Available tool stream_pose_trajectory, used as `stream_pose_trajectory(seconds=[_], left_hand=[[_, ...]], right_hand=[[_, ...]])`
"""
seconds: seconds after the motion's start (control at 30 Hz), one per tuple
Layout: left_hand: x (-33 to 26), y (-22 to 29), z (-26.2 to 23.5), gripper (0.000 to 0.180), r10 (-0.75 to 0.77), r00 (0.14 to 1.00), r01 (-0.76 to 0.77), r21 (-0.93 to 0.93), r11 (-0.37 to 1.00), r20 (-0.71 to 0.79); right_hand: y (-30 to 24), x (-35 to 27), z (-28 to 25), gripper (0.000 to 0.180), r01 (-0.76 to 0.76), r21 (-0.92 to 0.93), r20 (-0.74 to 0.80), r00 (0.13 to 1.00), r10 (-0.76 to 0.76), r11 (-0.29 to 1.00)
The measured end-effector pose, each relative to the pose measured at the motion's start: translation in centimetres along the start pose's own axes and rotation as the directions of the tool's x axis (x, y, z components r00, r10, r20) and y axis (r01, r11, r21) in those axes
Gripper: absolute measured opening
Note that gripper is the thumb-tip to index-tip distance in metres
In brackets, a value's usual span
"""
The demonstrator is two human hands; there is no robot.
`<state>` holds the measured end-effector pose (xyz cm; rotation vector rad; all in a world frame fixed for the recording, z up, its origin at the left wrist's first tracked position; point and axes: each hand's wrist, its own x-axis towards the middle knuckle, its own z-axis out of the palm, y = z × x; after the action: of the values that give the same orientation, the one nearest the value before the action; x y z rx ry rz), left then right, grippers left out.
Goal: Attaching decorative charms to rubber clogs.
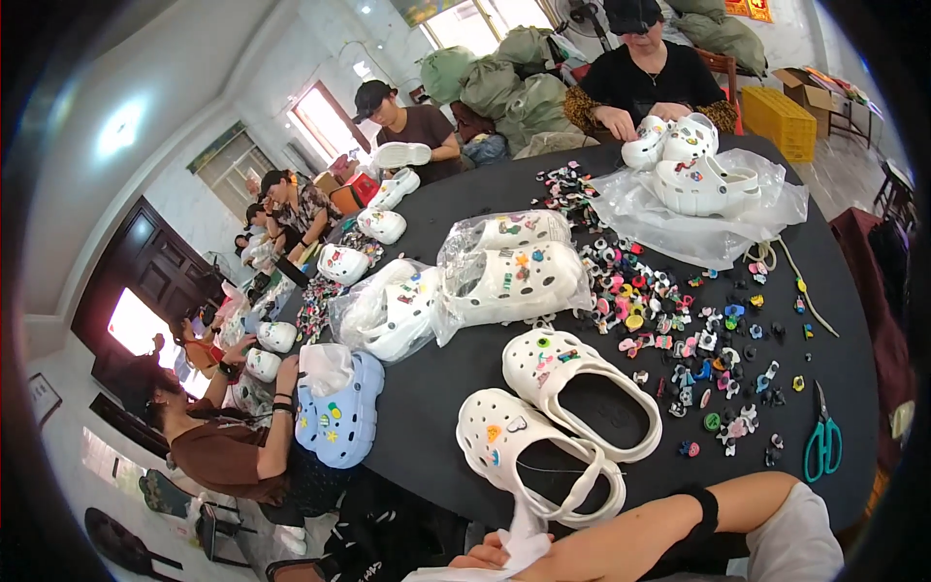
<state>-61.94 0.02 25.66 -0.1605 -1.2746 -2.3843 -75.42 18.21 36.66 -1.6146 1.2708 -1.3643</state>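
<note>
Nearest the camera, at 5 o'clock, the person's right forearm (621,538), ringed by a black band (705,512), reached in from a white sleeve (795,538). Of the person's hands (482,555), only some fingers showed, at 6 o'clock beside white film (529,543); I could not tell which hand they belonged to, nor how either gripped.

From the left, a co-worker in brown (223,451) sat at 8 o'clock, an arm just beside a blue clog (335,417) on the black tabletop (417,417). Bagged white clogs (393,310) lay toward 9 o'clock, with a larger bagged pair (524,276) near 1 o'clock.

At 5 o'clock stood 2 white clogs side by side: the nearer clog (497,441), its heel by the film, and the farther clog (548,373), both bearing charms. Loose colorful charms (698,339) spread around 3 o'clock. At 2 o'clock, white clogs on clear plastic (703,184) stood before a co-worker in black (645,73). Teal-handled scissors (824,441) lay at 4 o'clock.
</note>
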Motion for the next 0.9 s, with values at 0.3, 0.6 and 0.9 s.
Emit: stream_pose_trajectory(seconds=[0.3,0.6,0.9], left_hand=[[0.3,1.5,0.0,0.041,0.090,0.989,-0.134,0.445,0.885,0.119],[3.9,0.9,8.2,0.066,0.413,0.900,-0.333,0.389,0.859,-0.141],[5.8,0.8,4.2,0.055,0.007,0.828,-0.558,0.821,0.123,0.561]], right_hand=[[1.8,0.0,-1.8,0.075,-0.081,-0.553,-0.342,0.930,-0.137,0.829],[4.3,1.1,0.7,0.053,0.179,-0.430,-0.281,0.905,-0.319,0.885],[-5.4,-5.7,-5.2,0.045,-0.523,-0.625,-0.635,0.772,0.013,0.580]])
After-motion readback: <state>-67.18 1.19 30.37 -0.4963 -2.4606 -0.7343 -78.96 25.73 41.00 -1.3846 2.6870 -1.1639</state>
